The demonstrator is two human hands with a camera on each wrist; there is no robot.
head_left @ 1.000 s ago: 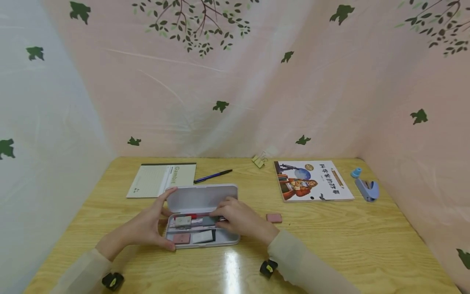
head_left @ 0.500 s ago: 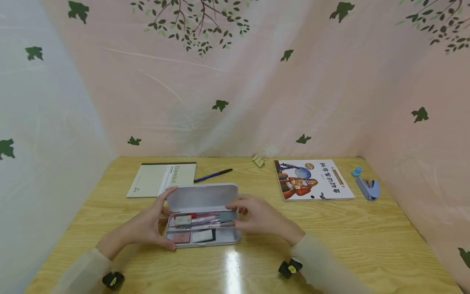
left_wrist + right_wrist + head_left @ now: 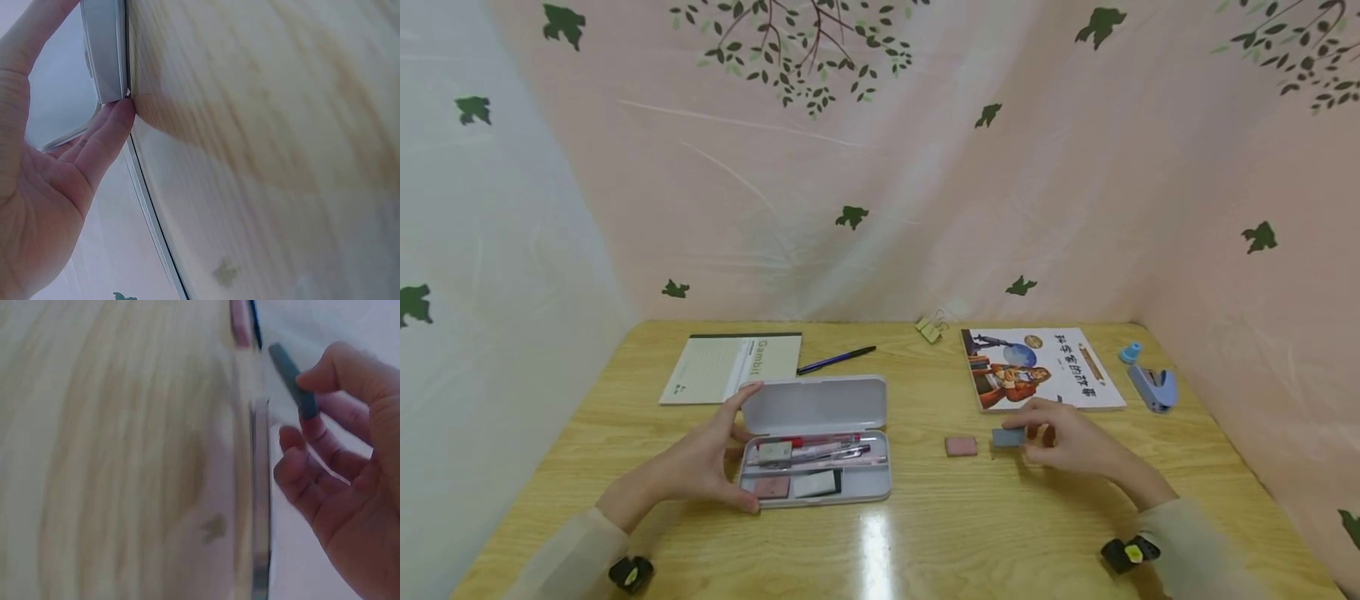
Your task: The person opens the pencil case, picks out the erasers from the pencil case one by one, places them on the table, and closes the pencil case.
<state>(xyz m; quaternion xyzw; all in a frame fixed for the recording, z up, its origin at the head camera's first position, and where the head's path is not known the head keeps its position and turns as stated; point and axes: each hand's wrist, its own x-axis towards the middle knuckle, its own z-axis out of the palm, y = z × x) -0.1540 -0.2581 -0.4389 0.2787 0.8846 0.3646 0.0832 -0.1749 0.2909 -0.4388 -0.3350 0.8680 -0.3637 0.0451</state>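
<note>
Lower left of frame: left hand grips pencil case at its left end. Lower right: right hand pinches grey block, near pink eraser.

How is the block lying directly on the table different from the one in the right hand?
The loose block is pink; the held block is grey-blue. The loose block lies flat on the table, while the held block is pinched in the right hand, raised above it. Both are small and rectangular.
</note>
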